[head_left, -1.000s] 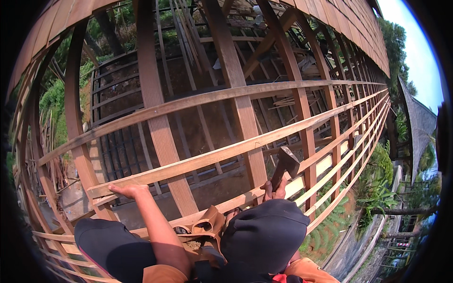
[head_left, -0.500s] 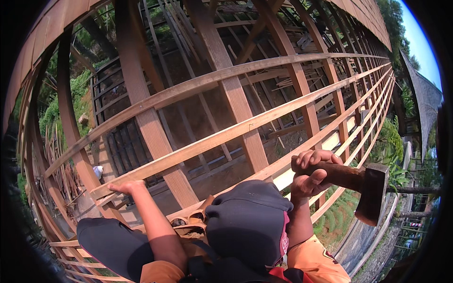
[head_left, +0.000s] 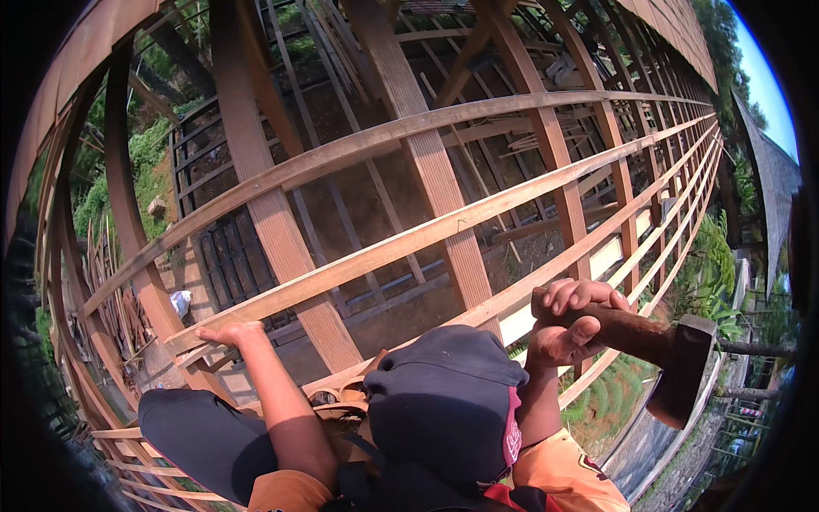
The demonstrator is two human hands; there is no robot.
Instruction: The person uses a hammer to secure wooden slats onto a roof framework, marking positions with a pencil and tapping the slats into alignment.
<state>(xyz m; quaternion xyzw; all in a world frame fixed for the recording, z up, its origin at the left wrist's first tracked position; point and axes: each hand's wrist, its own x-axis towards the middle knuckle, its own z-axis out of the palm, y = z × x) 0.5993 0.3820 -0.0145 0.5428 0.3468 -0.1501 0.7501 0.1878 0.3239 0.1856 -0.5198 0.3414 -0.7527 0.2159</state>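
hammer (head_left: 630,334), wood-handled, dark-metal-headed, clamped in right hand (head_left: 570,328); left hand (head_left: 235,334) touching left end of pale wooden batten (head_left: 375,260), laid across brown timber rafters (head_left: 288,239), grip and fastening unclear.

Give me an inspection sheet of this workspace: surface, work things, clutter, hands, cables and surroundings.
Surface: open frame; brown rafters crossed by lighter battens, with gaps showing the ground below.
Work things: long pale batten across the rafters; hammer-like tool, wooden handle and dark head; brown pouch between the legs.
Clutter: thin timber strips and a small white item below, at left.
Left hand: touching the batten near its left end; grip unclear.
Right hand: closed around the tool's handle, head off to the right.
Cables: nothing seen.
Surroundings: shingles along the upper edges; greenery at right.
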